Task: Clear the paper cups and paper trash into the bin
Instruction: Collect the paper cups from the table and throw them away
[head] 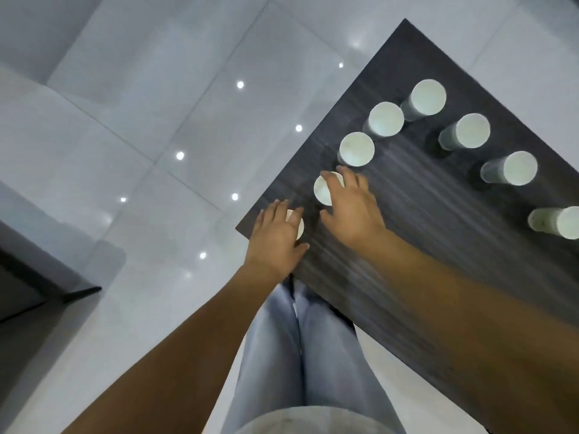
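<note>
You are reaching for two paper cups at the table's near-left corner, one per hand.

Your left hand (275,236) is curling over the corner cup (297,226), fingers spread on top, grasp not fully closed as far as blur shows; your right hand (347,208) is wrapping the next cup (324,191), thumb one side, fingers the other. Both are sitting upside down in a row, likely for easy top grabs. Remaining cups (357,149) are lining up along the dark table (438,245) edge; open floor (141,136) is lying left. Bin not in view.
</note>
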`<state>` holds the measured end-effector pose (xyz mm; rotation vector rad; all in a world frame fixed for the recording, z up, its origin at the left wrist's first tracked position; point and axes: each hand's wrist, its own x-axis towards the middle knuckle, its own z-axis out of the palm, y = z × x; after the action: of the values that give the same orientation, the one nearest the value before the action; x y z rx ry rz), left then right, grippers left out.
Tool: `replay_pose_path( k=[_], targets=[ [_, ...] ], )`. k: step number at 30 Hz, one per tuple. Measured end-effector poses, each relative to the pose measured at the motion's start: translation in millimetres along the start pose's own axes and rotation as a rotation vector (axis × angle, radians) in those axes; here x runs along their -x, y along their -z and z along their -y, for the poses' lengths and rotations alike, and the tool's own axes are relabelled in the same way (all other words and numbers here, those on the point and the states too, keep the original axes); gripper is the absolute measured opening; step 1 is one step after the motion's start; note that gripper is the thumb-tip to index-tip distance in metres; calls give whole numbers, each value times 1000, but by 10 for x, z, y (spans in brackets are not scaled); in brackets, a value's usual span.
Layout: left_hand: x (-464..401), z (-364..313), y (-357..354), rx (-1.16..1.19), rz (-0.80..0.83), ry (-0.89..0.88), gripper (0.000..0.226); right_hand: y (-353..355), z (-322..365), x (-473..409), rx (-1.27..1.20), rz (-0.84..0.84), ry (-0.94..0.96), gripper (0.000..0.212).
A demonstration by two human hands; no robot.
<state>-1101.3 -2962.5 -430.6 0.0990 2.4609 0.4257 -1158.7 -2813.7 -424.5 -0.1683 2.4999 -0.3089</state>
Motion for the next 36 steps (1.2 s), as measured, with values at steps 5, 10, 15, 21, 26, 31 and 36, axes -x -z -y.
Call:
replay_pose_path(
  k=[5,10,15,21,26,31,36],
  targets=[
    [-195,98,-358,-121,45,-12,71,-274,-112,-294,75,58,40,73],
    [-262,136,-526,-199,57,-28,69,-399,-156,-435,118,73,36,75],
    [-296,144,-497,-200,42,-51,68,-413,-176,-417,99,95,15,72],
    [-131,79,-60,-156,40,-77,58,-117,-112,-23,-6,87,-37,67],
    [50,-94,319,-124,45,-117,62,160,-26,534,-82,20,-134,64],
    [478,-376,541,-204,90,-307,60,193,77,1348,-170,-80,-335,58],
    [1177,-654,681,-286,150,-509,57,4,282,2412,-466,-221,-641,60]
  ],
)
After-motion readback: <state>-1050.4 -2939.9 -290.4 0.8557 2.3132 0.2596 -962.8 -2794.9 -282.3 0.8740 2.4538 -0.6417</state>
